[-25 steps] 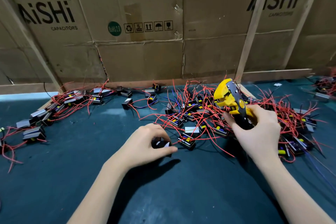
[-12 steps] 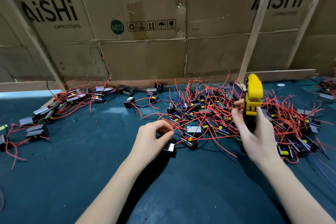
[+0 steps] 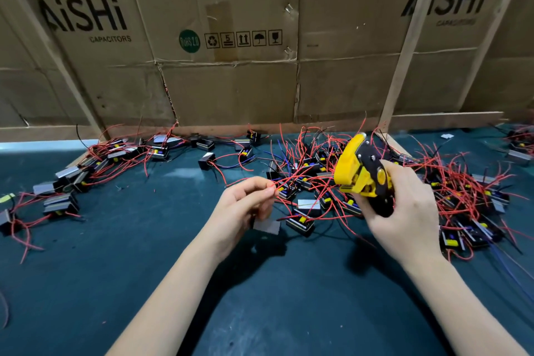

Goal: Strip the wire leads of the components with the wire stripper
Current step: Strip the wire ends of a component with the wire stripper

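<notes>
Lifted off the worktop: small black component, red lead now pinched.
Left hand fingers clamped on lead; right hand gripping yellow wire stripper just right, near unstripped pile; stripping seemingly next.

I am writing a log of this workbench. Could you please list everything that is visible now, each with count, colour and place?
wire stripper: one, yellow and black, gripped in right hand
held component: one, black with grey face, under left hand
red lead: one, pinched by left fingers
component piles: many, black with red wires, centre-right; another at left
mat: one, dark teal, covers bench
cardboard wall: brown, behind bench
left hand: one, centre
right hand: one, right
</notes>
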`<state>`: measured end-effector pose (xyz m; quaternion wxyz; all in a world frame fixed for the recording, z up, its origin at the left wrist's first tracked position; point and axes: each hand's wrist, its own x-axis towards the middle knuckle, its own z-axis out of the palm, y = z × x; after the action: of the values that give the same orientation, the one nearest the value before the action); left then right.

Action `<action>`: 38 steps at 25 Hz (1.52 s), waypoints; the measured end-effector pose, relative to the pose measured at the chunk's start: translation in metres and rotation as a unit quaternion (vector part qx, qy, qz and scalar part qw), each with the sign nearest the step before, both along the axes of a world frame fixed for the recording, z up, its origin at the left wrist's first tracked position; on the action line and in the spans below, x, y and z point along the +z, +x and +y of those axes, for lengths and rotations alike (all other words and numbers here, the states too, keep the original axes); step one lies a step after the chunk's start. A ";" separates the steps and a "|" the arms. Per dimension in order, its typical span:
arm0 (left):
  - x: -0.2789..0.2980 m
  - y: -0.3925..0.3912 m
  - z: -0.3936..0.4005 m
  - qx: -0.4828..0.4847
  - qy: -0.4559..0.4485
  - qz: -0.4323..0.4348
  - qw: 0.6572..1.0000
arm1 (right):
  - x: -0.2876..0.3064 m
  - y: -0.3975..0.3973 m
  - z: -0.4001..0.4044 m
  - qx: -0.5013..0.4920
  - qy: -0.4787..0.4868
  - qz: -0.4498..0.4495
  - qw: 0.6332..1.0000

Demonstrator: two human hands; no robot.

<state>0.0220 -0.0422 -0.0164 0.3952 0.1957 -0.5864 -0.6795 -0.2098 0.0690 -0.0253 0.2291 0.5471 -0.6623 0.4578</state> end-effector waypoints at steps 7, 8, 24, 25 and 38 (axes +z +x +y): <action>-0.002 0.018 -0.015 0.103 -0.142 -0.143 0.974 | -0.002 -0.002 -0.001 -0.024 0.000 -0.012 1.000; -0.003 0.019 -0.017 0.131 -0.167 -0.172 0.962 | -0.002 -0.002 -0.001 -0.024 -0.001 -0.011 1.000; 0.022 0.047 -0.014 -0.003 -0.074 -0.377 0.923 | -0.003 -0.005 -0.002 -0.032 0.013 -0.001 0.999; 0.018 0.044 -0.016 0.043 -0.098 -0.367 0.924 | -0.003 -0.005 -0.002 -0.034 0.013 0.000 0.999; -0.005 0.031 -0.018 0.003 -0.274 -0.352 0.895 | -0.006 -0.006 -0.003 -0.045 0.030 0.002 0.999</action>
<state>0.0528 -0.0604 -0.0216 0.2029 0.3075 -0.8496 -0.3774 -0.2163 0.0658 -0.0312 0.2344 0.5247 -0.6988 0.4259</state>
